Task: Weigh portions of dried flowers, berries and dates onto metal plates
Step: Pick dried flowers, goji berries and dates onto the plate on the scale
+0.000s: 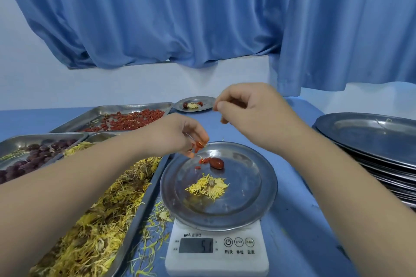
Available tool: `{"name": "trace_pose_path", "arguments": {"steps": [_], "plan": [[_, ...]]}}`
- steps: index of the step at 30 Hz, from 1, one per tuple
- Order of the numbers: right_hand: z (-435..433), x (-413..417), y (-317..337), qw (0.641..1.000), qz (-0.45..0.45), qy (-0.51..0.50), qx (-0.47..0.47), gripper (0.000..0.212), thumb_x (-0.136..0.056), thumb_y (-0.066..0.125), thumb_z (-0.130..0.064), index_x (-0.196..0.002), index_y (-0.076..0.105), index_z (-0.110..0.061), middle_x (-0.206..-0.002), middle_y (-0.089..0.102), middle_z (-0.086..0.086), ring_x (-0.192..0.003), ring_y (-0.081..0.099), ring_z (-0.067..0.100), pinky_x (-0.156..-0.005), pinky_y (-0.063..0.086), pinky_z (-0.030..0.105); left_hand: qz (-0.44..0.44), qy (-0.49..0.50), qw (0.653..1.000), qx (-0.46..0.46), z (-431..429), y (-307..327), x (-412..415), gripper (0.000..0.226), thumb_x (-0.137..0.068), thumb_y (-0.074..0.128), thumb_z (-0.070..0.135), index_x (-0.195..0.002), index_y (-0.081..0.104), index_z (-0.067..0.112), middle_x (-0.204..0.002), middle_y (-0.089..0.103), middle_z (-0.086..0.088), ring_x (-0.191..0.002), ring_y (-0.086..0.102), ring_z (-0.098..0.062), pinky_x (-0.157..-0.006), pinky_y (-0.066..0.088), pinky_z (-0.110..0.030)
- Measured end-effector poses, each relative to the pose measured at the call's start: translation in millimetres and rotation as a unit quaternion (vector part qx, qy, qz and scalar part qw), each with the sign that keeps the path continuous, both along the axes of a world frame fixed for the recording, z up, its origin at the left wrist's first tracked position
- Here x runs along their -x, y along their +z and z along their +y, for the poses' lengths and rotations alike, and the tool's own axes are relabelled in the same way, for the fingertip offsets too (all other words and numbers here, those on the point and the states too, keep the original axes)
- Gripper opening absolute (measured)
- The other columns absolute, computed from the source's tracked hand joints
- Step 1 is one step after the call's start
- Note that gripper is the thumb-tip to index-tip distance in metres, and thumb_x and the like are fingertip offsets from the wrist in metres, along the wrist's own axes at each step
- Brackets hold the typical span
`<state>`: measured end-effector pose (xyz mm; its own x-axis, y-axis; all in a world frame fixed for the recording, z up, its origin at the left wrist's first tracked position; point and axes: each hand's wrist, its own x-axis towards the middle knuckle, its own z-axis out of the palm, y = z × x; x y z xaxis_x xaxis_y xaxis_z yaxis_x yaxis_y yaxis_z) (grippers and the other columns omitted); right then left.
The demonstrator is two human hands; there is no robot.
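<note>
A round metal plate point(254, 200) sits on a white digital scale point(217, 252). On the plate lie a yellow dried flower point(209, 185), a red date point(217, 162) and a few red berries point(202, 162). My left hand point(180, 135) hovers over the plate's far left rim and pinches several red berries, some of them falling. My right hand point(245, 105) is raised behind the plate with fingers curled; a small reddish bit shows at its fingertips, but what it holds is unclear.
Trays stand at the left: dried flowers point(96, 222), dates point(27, 159), berries point(128, 120). A filled small plate point(194, 104) lies at the back. A stack of metal plates point(371, 135) fills the right. Loose petals point(155, 229) lie beside the scale. A blue curtain hangs behind.
</note>
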<state>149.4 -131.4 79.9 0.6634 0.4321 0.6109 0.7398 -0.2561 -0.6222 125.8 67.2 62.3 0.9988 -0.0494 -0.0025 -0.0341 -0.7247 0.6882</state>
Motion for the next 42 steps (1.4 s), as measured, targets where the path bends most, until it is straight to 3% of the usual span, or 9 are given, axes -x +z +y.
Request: {"name": "trace_pose_path", "arguments": {"steps": [4, 10, 19, 23, 27, 33, 42], "plan": [[-22.2, 14.3, -39.1, 0.995, -0.023, -0.053, 0.076, 0.014, -0.088, 0.057, -0.02, -0.078, 0.068, -0.02, -0.065, 0.063, -0.008, -0.063, 0.054, 0.007, -0.064, 0.048, 0.029, -0.027, 0.023, 0.999, -0.015, -7.7, -3.4, 1.3, 0.023, -0.085, 0.064, -0.007, -0.093, 0.071, 0.014, -0.092, 0.071, -0.003, -0.065, 0.069, -0.006, -0.06, 0.057, -0.021], [-56.0, 30.3, -81.1, 0.989, -0.076, -0.104, 0.069, 0.015, -0.085, 0.051, -0.027, -0.079, 0.065, -0.026, -0.07, 0.059, -0.014, -0.068, 0.051, 0.004, -0.064, 0.046, 0.028, -0.035, 0.034, 0.997, -0.057, -10.3, -6.1, 5.1, 0.015, -0.089, 0.065, 0.009, -0.094, 0.07, 0.023, -0.085, 0.074, 0.005, -0.078, 0.071, -0.012, -0.059, 0.056, -0.022], [-68.2, 26.4, -93.8, 0.979, -0.117, -0.133, 0.097, 0.012, -0.087, 0.054, -0.021, -0.083, 0.064, -0.024, -0.071, 0.055, -0.017, -0.071, 0.05, 0.005, -0.065, 0.049, 0.034, -0.009, 0.055, 0.998, -0.02, -16.6, -7.7, 6.6, 0.027, -0.088, 0.058, -0.002, -0.101, 0.068, 0.019, -0.089, 0.076, 0.002, -0.08, 0.071, -0.012, -0.064, 0.054, -0.024], [-68.3, 26.4, -94.7, 0.978, -0.124, -0.138, 0.096, 0.011, -0.087, 0.055, -0.021, -0.083, 0.065, -0.022, -0.073, 0.06, -0.013, -0.073, 0.053, 0.009, -0.064, 0.05, 0.035, -0.018, 0.042, 0.998, -0.041, -17.8, -8.4, 4.9, 0.024, -0.084, 0.072, 0.009, -0.101, 0.07, 0.025, -0.09, 0.074, 0.004, -0.08, 0.069, -0.013, -0.064, 0.052, -0.022], [-69.2, 26.2, -93.4, 0.977, -0.127, -0.141, 0.098, 0.013, -0.087, 0.053, -0.022, -0.083, 0.065, -0.022, -0.073, 0.06, -0.013, -0.071, 0.05, 0.007, -0.063, 0.049, 0.033, -0.026, 0.052, 0.998, -0.024, -15.3, -10.4, 4.2, 0.017, -0.089, 0.067, 0.014, -0.1, 0.071, 0.028, -0.092, 0.074, 0.006, -0.084, 0.07, -0.009, -0.069, 0.052, -0.022], [-71.6, 24.3, -93.6, 0.977, -0.126, -0.141, 0.097, 0.012, -0.087, 0.053, -0.02, -0.082, 0.065, -0.02, -0.072, 0.058, -0.013, -0.071, 0.052, 0.009, -0.062, 0.049, 0.034, -0.027, 0.067, 0.997, 0.0, -12.7, -12.2, 7.9, 0.035, -0.088, 0.051, -0.009, -0.098, 0.07, 0.018, -0.101, 0.071, 0.0, -0.082, 0.073, -0.011, -0.066, 0.056, -0.023], [-71.4, 20.9, -96.5, 0.977, -0.113, -0.15, 0.104, 0.011, -0.087, 0.055, -0.019, -0.082, 0.066, -0.021, -0.074, 0.062, -0.012, -0.067, 0.047, 0.006, -0.062, 0.049, 0.033, -0.072, 0.082, 0.994, 0.026, -11.9, -24.0, 18.6, 0.031, -0.084, 0.068, -0.001, -0.096, 0.071, 0.027, -0.098, 0.069, 0.001, -0.086, 0.069, -0.015, -0.065, 0.054, -0.023]]}}
